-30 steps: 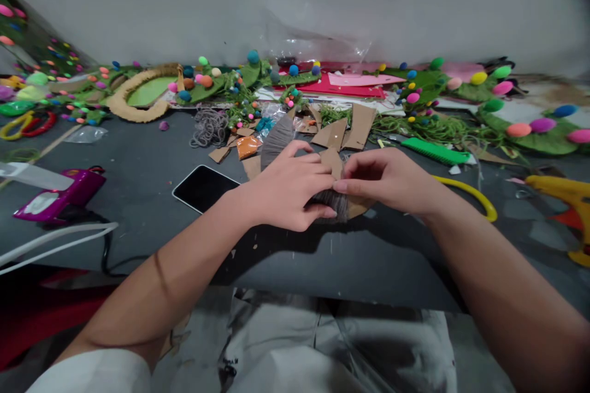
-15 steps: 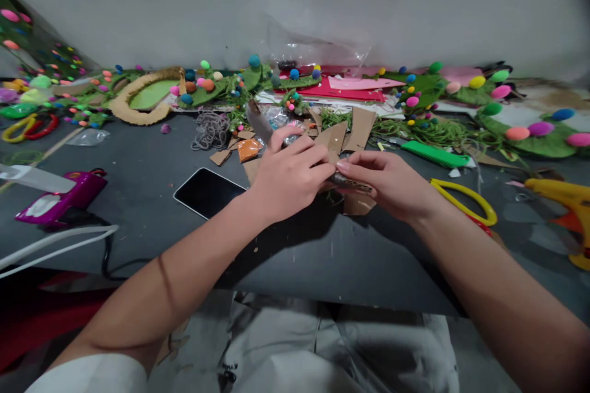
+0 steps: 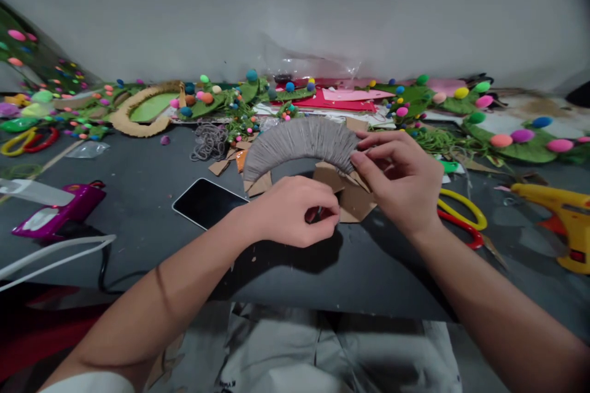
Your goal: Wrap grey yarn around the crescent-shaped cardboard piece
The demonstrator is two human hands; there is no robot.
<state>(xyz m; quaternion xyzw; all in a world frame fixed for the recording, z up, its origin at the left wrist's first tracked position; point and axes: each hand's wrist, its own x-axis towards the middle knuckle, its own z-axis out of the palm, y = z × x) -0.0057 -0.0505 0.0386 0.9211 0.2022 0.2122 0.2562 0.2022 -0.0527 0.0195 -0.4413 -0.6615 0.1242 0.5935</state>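
A curved cardboard arc wrapped in grey yarn (image 3: 302,140) is held up over the table, its broad face toward me. My right hand (image 3: 403,181) pinches its right end between thumb and fingers, where bare cardboard shows at the tip. Just below the arc, my left hand (image 3: 302,212) is closed, thumb and fingertips curled together; whatever is in them, perhaps a thin strand, is too small to make out. Brown cardboard scraps (image 3: 357,201) lie under the arc. Behind my left wrist rests a phone (image 3: 207,202) with a dark screen.
A tangle of grey yarn (image 3: 209,141) lies left of the arc. Red-and-yellow scissors (image 3: 474,221) and a yellow glue gun (image 3: 562,215) are at right. A purple device (image 3: 69,212) with a white cable stands at left. Green leaves with coloured balls (image 3: 520,141) line the back.
The arc has turned from edge-on to showing its wrapped face. My left hand has come off it and moved down toward me; my right hand still grips its right end.
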